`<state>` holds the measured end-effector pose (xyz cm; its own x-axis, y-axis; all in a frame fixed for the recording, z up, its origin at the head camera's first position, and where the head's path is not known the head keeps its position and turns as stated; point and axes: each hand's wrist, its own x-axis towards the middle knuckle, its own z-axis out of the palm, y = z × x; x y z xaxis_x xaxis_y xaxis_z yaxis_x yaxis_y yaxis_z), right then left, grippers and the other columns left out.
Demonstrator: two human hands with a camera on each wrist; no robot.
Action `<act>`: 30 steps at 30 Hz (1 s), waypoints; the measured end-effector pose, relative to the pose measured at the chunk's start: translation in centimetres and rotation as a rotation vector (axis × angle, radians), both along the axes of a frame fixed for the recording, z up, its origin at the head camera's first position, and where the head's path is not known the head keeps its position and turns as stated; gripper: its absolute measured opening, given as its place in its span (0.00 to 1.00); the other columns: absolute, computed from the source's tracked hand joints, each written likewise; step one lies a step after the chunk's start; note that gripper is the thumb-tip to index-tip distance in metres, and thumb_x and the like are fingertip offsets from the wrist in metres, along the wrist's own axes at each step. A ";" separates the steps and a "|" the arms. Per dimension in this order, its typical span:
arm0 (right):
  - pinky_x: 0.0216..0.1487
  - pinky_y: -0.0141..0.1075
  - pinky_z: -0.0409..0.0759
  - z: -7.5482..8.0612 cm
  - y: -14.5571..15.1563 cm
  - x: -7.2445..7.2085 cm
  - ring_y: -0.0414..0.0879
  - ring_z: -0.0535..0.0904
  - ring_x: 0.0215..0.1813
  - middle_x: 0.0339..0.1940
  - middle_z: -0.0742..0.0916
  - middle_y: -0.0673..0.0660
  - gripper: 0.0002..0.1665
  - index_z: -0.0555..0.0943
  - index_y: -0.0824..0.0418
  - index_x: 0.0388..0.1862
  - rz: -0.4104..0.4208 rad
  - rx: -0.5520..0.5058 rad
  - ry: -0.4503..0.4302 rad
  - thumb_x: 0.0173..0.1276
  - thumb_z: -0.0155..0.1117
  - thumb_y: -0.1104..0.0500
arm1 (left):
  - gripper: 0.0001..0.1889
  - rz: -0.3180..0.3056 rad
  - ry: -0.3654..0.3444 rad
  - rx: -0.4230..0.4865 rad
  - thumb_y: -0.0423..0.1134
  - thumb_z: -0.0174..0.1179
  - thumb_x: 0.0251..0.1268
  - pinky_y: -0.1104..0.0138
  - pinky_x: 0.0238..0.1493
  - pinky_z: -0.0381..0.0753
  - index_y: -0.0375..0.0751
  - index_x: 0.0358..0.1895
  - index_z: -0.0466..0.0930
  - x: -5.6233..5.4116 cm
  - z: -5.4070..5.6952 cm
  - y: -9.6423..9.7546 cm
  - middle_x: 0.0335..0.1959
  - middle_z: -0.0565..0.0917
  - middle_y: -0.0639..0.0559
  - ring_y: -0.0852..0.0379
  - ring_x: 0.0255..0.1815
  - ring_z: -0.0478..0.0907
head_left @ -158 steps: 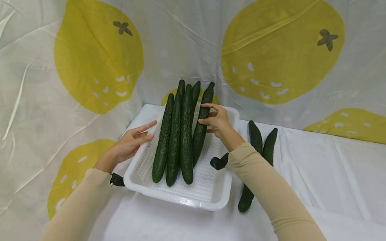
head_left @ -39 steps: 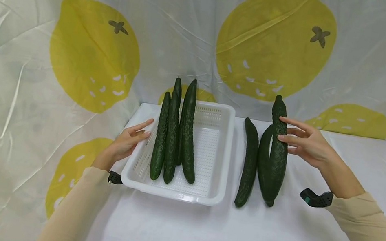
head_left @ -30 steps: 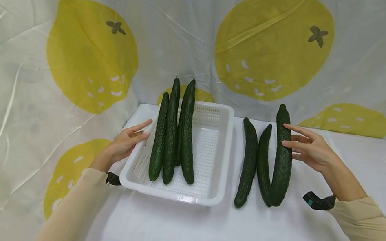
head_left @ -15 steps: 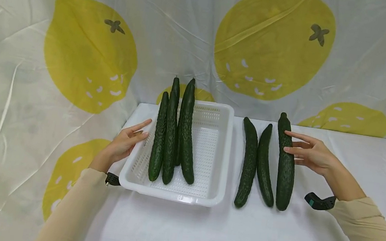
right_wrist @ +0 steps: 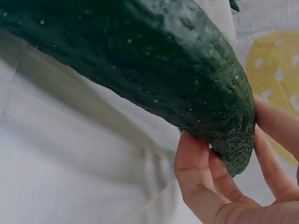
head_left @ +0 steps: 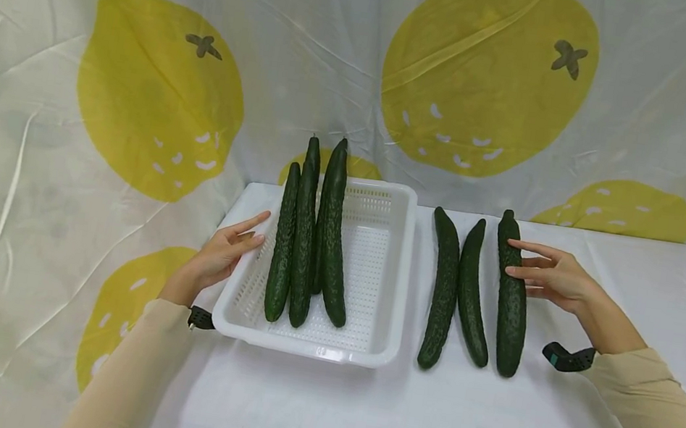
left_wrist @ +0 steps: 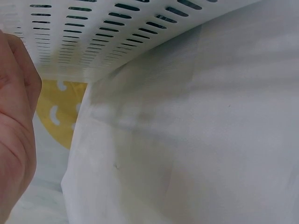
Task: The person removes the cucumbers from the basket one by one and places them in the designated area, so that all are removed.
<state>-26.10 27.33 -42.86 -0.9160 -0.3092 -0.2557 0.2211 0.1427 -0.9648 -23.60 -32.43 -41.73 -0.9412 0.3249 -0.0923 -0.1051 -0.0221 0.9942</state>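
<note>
At the right of the head view my right hand (head_left: pixel 551 276) pinches the upper part of a long dark green cucumber (head_left: pixel 510 311), thumb on one side and fingers on the other. The right wrist view shows its bumpy skin close up, with the fingertips near the narrow end (right_wrist: pixel 236 158). Two more cucumbers, a left one (head_left: pixel 441 294) and a curved middle one (head_left: pixel 472 291), lie on the cloth beside it. My left hand (head_left: pixel 221 255) holds the left rim of a white plastic basket (head_left: pixel 395 287), in which several cucumbers (head_left: pixel 332 242) lean against the back edge.
A white cloth (head_left: pixel 321 416) covers the table. Behind it hangs a lemon-print curtain (head_left: pixel 312 56), which also runs down the left side. Seen in the left wrist view, the basket's slotted wall (left_wrist: pixel 107 28) rises beside the hand.
Over five seconds my right hand has carried a cucumber out of the basket to the right and lowered it beside the other two. The left hand has stayed at the rim.
</note>
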 end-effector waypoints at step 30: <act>0.40 0.38 0.84 -1.6 -1.1 -0.4 0.42 0.78 0.36 0.71 0.62 0.79 0.45 0.62 0.59 0.79 -0.009 0.140 0.031 0.67 0.72 0.56 | 0.31 0.016 -0.002 -0.009 0.36 0.52 0.79 0.70 0.40 0.82 0.50 0.80 0.54 0.1 -0.1 -0.2 0.64 0.72 0.39 0.56 0.44 0.79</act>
<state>-26.52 26.23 -44.48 -0.9267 -0.2643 -0.2671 0.1932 0.2743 -0.9420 -23.49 -32.60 -41.84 -0.9461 0.3090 -0.0973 -0.1071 -0.0148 0.9941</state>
